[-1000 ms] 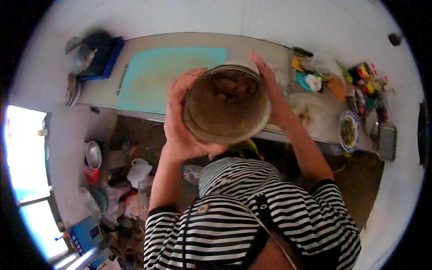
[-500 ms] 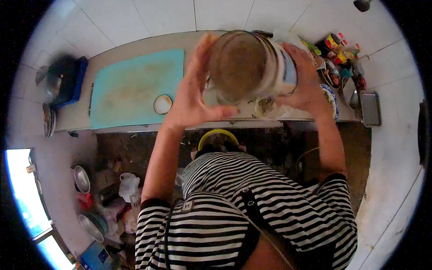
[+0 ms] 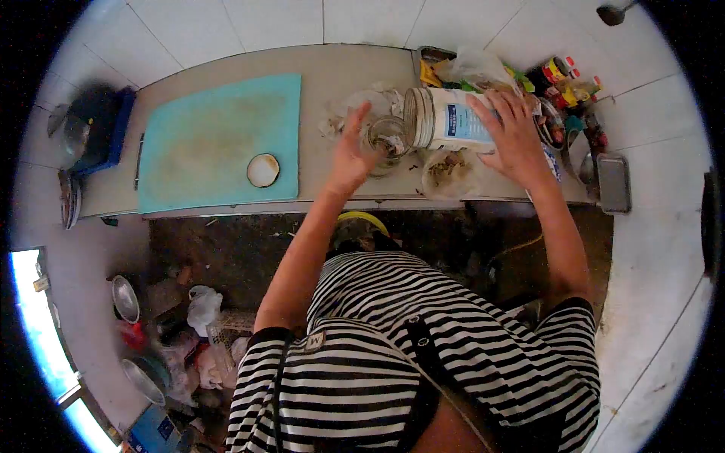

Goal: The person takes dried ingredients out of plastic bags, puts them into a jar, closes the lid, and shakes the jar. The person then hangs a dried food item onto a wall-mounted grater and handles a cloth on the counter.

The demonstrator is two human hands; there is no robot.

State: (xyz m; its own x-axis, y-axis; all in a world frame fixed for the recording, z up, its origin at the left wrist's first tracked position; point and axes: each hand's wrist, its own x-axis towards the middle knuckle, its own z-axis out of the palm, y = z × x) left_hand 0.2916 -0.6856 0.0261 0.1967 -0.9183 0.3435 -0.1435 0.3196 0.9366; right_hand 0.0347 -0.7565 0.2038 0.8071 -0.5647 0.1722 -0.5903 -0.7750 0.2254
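My right hand [image 3: 518,143] is wrapped round the base end of a large jar [image 3: 458,119] with a white and blue label. The jar lies over on its side in the air, mouth to the left, close over a smaller glass jar [image 3: 388,130] on the counter. Beside that glass jar, my left hand [image 3: 352,157] is open with fingers apart, holding nothing. A clear plastic bag [image 3: 451,172] with brownish dried pieces is below the big jar. On the turquoise cutting board [image 3: 219,128] rests a round white lid [image 3: 263,171] with a dark rim.
Sauce bottles [image 3: 559,72] and food packets crowd the back right corner. A metal tray [image 3: 613,183] stands by the right wall. At the far left is a blue crate [image 3: 121,124]. Basins [image 3: 125,299] and bags lie on the floor to the left.
The big jar has moved right and tipped sideways, its end turning from facing me to facing left. My left hand has come away from it and shifted right.
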